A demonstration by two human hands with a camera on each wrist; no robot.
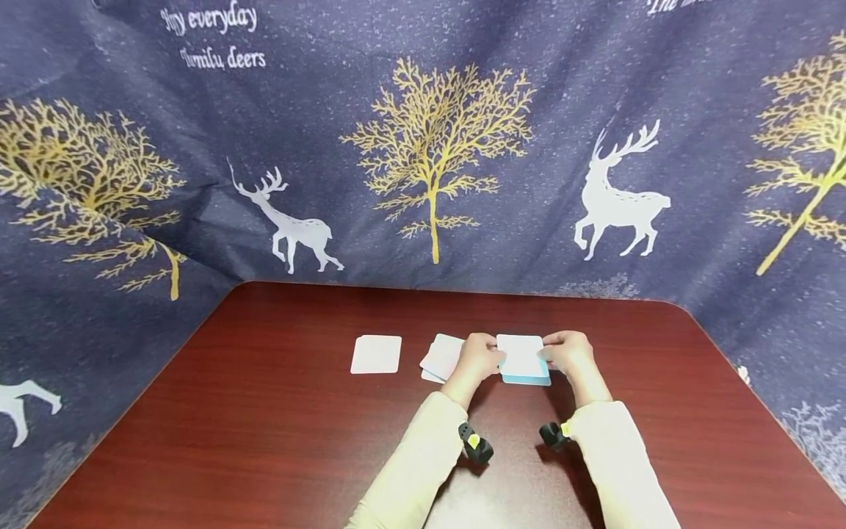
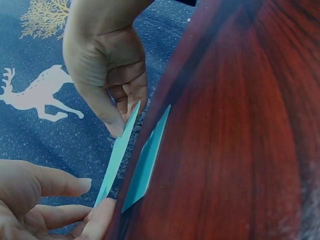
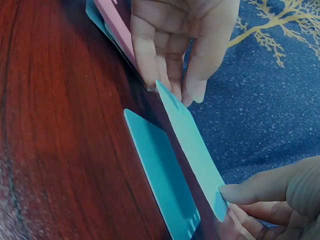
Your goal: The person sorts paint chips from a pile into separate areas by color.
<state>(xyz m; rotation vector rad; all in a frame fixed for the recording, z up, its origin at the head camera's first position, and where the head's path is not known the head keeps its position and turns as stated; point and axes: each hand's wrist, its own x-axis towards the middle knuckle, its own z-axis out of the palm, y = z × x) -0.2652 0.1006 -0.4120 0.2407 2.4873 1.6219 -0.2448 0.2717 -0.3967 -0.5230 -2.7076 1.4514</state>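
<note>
The square white card (image 1: 521, 353) was just above the blue card (image 1: 527, 380), pinched by the right hand (image 1: 570, 351), while the left hand (image 1: 479, 358) merely touched it, thumb apart, so level handling needed gentle support.

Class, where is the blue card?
In the head view, right of centre, the blue card lies beneath the raised white card, between the left hand and right hand.

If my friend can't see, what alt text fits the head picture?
A left hand and right hand hold a white card above a blue card on a red-brown table. More cards lie to the left. Behind hangs dark cloth with deer and trees.
</note>
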